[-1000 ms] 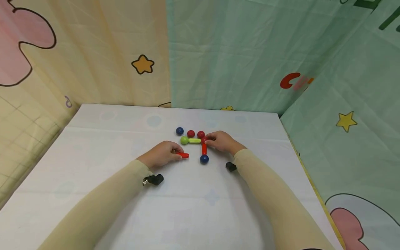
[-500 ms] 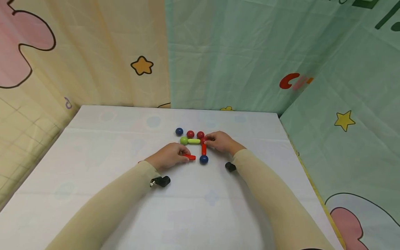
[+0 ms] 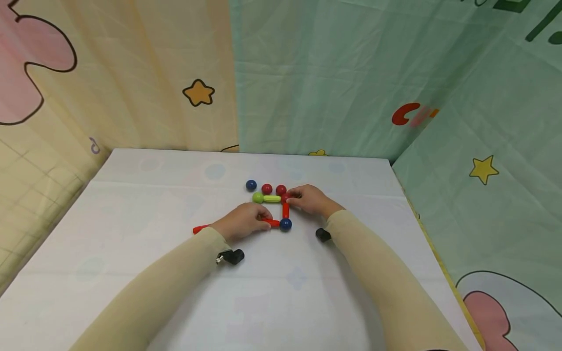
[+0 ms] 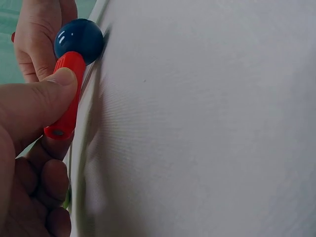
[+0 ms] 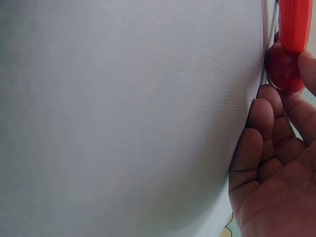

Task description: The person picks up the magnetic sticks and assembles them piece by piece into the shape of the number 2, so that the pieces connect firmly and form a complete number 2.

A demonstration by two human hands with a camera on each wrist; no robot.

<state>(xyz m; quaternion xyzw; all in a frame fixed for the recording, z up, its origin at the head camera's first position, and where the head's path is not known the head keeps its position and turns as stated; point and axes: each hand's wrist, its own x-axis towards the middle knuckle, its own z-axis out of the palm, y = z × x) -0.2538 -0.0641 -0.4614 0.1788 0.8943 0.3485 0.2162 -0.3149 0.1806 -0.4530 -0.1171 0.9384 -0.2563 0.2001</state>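
My left hand (image 3: 246,220) pinches a red magnetic stick (image 4: 68,98) between thumb and fingers. Its far end meets a dark blue ball (image 3: 285,224), as the left wrist view also shows. From that ball a second red stick (image 3: 286,210) runs back to a red ball (image 5: 284,69), which my right hand (image 3: 311,200) pinches. A yellow-green stick (image 3: 272,199) links this corner to a lime green ball (image 3: 258,197) on the left. The right fingers partly hide the red ball in the head view.
Behind the joined pieces lie a loose blue ball (image 3: 251,185) and two red balls, one at left (image 3: 267,188) and one at right (image 3: 281,189). Another red stick (image 3: 200,228) lies beside the left wrist. Patterned curtains (image 3: 307,87) stand behind the white table (image 3: 272,302).
My left hand has moved right with the red stick, whose end now meets the blue ball. The red stick behind the left wrist has come into view. My right hand stays in place.
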